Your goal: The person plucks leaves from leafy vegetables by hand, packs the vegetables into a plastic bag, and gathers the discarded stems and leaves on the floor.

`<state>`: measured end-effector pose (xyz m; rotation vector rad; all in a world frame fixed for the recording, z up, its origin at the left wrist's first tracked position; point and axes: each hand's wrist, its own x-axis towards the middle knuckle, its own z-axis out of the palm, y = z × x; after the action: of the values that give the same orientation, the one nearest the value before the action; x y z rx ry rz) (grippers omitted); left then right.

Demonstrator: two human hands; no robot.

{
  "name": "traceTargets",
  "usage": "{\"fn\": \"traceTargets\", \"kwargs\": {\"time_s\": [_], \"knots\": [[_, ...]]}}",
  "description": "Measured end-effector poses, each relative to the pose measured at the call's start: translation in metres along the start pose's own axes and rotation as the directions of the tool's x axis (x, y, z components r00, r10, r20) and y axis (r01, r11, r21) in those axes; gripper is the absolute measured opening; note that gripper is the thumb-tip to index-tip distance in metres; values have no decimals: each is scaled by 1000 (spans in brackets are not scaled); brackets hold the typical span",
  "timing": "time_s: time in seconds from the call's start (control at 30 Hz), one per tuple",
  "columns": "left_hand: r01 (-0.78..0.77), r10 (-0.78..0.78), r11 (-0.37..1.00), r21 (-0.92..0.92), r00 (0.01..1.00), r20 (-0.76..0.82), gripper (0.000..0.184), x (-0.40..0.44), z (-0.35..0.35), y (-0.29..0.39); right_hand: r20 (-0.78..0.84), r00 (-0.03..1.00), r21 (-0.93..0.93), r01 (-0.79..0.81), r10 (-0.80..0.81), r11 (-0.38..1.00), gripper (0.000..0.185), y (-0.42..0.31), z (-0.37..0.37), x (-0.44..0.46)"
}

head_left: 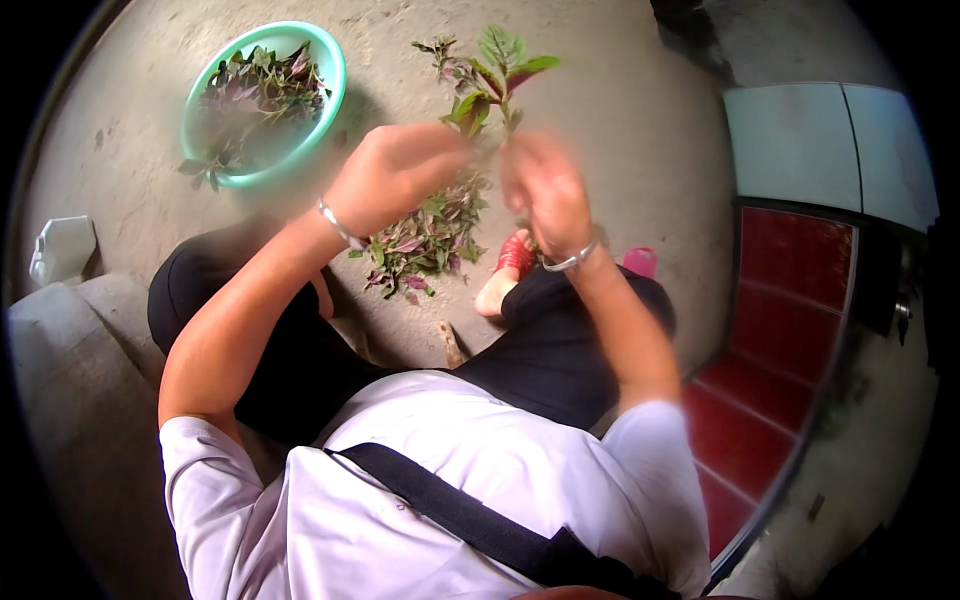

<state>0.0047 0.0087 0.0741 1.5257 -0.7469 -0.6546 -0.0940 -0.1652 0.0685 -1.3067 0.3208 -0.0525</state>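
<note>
Between my hands stands a leafy sprig with green and purple leaves. Its stem runs down to the blurred fingertips of my right hand, which are closed on it. My left hand is just left of the stem, fingers bent and pressed together beneath the lower leaves. Motion smears its fingertips, so whatever they pinch cannot be made out. Below the hands, a loose pile of green and purple leaves lies on the floor, partly hidden by my left hand.
At the upper left a mint-green basin holds leafy sprigs, some hanging over its rim. More purple-leaved sprigs lie beyond my hands. My foot in a red sandal is beside the leaf pile. Red tiles line the right side.
</note>
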Motion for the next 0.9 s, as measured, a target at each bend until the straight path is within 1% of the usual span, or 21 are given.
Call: {"fn": "traceTargets", "kwargs": {"time_s": [0.07, 0.1, 0.17, 0.2, 0.23, 0.27, 0.3, 0.33, 0.4, 0.43, 0.47, 0.53, 0.57, 0.67, 0.7, 0.73, 0.77, 0.8, 0.83, 0.87, 0.9], "knots": [[-286, 306, 937, 200, 949, -78, 11, 0, 4, 2, -16, 999, -91, -43, 41, 995, 11, 0, -1, 0], [-394, 446, 846, 358, 892, -73, 18, 1, 3, 8, -33, 997, -103, -76, 73, 992, 11, 0, 1, 0], [-414, 534, 648, 639, 845, 5, 24, 5, 1, 8, -61, 988, -125, -146, 139, 981, 12, -1, 6, -2], [-404, 564, 517, 755, 824, 55, 26, 7, -1, 7, -41, 991, -147, -133, 128, 980, 12, 1, 6, -3], [-422, 590, 448, 788, 802, 94, 32, 8, -2, 4, -12, 993, -167, -119, 119, 979, 13, 3, 4, -4], [-422, 580, 394, 816, 804, 136, 31, 8, -4, -2, 28, 993, -180, -104, 111, 978, 14, 5, 3, -3], [-428, 589, 367, 826, 794, 150, 29, 9, -5, -7, -29, 988, -273, -156, 154, 949, 16, 2, 6, -5], [-430, 595, 338, 837, 787, 164, 27, 9, -4, -9, -51, 988, -343, -156, 148, 926, 16, 3, 5, -5], [-450, 553, 371, 812, 810, 197, 25, 8, -3, -7, 15, 990, -270, -128, 137, 954, 14, 4, 3, -6], [-471, 576, 343, 812, 789, 214, 20, 7, -4, -7, 38, 989, -283, -129, 146, 950, 14, 4, 3, -6], [-462, 522, 361, 810, 820, 234, 14, 7, -3, -9, 54, 987, -299, -129, 152, 946, 13, 3, 3, -6], [-464, 504, 376, 802, 829, 244, 10, 6, -3, -10, 97, 985, -298, -111, 146, 948, 13, 5, 3, -9], [-469, 531, 393, 791, 818, 221, 9, 6, -3, -11, 112, 984, -298, -103, 142, 949, 13, 5, 3, -9], [-378, 491, 639, 670, 871, 23, 8, 5, 4, -15, 134, 984, -274, -78, 119, 958, 14, 6, 1, -8], [-363, 505, 726, 584, 858, -94, 6, 6, 7, -18, 128, 984, -259, -87, 123, 962, 14, 5, 0, -8], [-225, 341, 859, 460, 921, -188, 6, 8, 6, -20, 123, 984, -242, -94, 127, 966, 14, 4, 0, -8], [-72, 157, 947, 314, 954, -254, 6, 9, 3, -18, 119, 984, -225, -101, 130, 969, 14, 4, 1, -7], [86, -39, 985, 152, 956, -290, 7, 11, -1, -18, 120, 986, -208, -92, 119, 974, 13, 5, 1, -7], [191, -175, 981, 7, 914, -367, 11, 17, -7, -22, 121, 987, -192, -85, 109, 978, 13, 6, 0, -7], [234, -236, 971, -46, 916, -324, 13, 14, -16, -15, 122, 988, -177, -77, 99, 981, 12, 7, 0, -7], [235, -232, 972, -24, 930, -286, 14, 13, -16, -17, 70, 991, -210, -98, 115, 973, 12, 6, 2, -6]]}}
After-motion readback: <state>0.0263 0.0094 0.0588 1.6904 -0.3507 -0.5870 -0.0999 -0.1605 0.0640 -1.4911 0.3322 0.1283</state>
